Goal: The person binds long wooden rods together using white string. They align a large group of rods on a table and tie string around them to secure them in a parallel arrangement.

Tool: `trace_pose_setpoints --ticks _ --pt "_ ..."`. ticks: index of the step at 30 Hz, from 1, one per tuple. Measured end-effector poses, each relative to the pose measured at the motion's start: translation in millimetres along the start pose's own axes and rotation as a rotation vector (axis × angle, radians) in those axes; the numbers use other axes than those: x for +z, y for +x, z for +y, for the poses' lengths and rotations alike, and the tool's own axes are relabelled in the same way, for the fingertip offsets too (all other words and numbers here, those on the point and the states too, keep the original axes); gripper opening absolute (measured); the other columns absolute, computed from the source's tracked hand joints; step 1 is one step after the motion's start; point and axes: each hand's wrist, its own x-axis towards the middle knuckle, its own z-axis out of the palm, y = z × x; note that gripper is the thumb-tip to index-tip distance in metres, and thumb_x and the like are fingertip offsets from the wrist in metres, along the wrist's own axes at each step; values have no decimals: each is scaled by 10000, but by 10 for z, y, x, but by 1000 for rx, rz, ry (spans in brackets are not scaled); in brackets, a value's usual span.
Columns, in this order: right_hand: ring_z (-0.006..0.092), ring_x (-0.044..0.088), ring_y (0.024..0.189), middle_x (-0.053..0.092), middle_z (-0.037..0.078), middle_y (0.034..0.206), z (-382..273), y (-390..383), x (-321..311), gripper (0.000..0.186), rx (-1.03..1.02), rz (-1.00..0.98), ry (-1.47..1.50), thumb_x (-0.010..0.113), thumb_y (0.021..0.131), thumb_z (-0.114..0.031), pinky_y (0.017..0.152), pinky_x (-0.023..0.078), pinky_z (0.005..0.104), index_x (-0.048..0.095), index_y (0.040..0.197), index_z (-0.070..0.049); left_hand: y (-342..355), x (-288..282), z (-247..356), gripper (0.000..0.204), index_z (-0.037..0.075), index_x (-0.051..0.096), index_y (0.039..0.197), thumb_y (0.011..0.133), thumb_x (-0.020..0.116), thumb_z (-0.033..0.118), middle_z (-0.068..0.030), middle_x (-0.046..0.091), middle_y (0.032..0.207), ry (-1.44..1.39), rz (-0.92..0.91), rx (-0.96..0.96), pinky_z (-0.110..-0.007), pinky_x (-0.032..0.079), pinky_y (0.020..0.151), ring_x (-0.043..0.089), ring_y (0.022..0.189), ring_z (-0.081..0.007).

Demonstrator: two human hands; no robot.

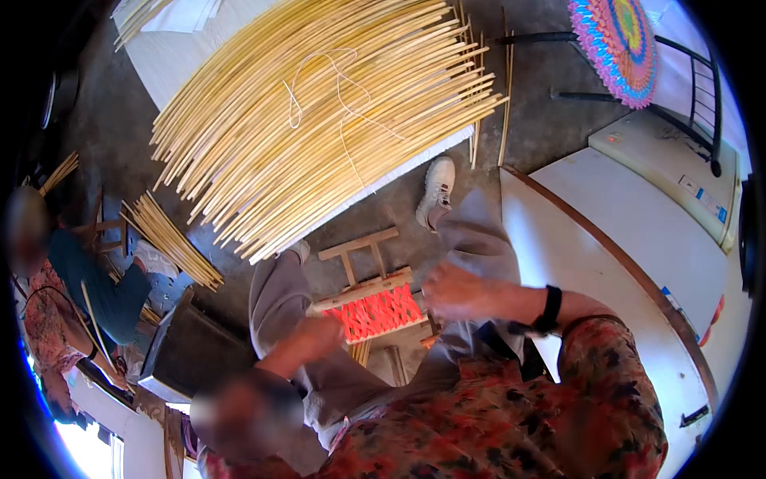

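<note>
Between my legs stands a low wooden stool [375,315] with a woven red-orange seat. My left hand [315,337] is at the stool's left side; it is blurred, rounded and closed, and what it may hold cannot be made out. On the other side, my right hand [453,292] is raised by the seat's right edge. Its fingers are curled in, and anything inside them is hidden. Beyond the stool, a broad layer of pale yellow sticks [319,120] lies on a white-edged table, with a loose thin white string [341,88] across them.
A smaller bundle of sticks [171,239] is at left, near a seated person [72,311] and a dark box [195,343]. A white cabinet [606,239] with a brown edge stands close on my right. Far right is a black metal chair [686,120] with a colourful round mat [618,48].
</note>
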Motion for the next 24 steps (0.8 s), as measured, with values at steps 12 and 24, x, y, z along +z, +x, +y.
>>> trace_pose_setpoints --ticks 12,24 --pt "300 576 813 546 90 948 876 829 -393 269 126 513 430 597 809 -161 678 487 381 528 1062 -96 2448 722 -484 410 29 542 1109 786 618 269 -167 562 1090 -671 49 335 -374 418 851 533 1016 -283" --pt "227 588 919 576 109 1021 1176 685 -969 283 -96 478 500 585 842 -140 792 480 324 552 1112 -66 1743 -530 305 308 15 560 1109 833 494 135 -165 627 1004 -568 -258 123 -323 451 802 588 911 -239"
